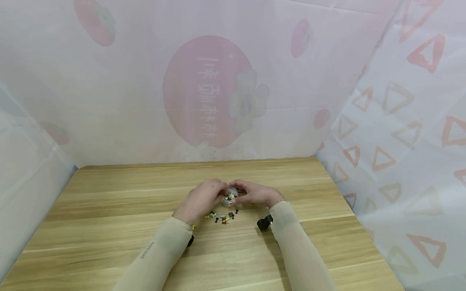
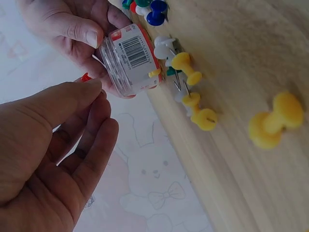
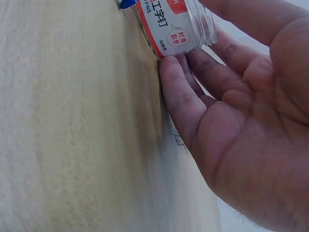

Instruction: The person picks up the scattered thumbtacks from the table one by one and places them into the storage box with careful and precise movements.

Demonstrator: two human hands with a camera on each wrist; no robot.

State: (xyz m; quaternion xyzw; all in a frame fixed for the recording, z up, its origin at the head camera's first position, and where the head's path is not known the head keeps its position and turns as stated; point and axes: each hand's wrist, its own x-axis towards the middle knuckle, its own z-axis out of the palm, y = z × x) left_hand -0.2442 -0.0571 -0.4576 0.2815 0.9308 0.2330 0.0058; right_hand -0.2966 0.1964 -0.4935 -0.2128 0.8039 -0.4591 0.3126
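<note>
A small clear jar [image 1: 228, 202] with a white and red label stands on the wooden table, push pins showing inside it. My right hand [image 1: 256, 193] holds the jar, thumb on its near side and fingers behind, as the left wrist view shows. Beside the jar's mouth, my left hand [image 2: 53, 150] pinches a red push pin [image 2: 86, 77] between thumb and fingertips; its other fingers are bent loosely. Loose push pins [image 1: 223, 218] in several colours lie on the table in front of the jar. A yellow push pin [image 2: 275, 121] lies nearest the left wrist camera.
The wood-grain table [image 1: 120, 194] spreads out around both hands. A pale printed sheet [image 1: 138, 101] hangs behind it, and another with triangles [image 1: 393, 145] hangs at the right. A black wrist camera [image 1: 264, 222] sits by the right sleeve.
</note>
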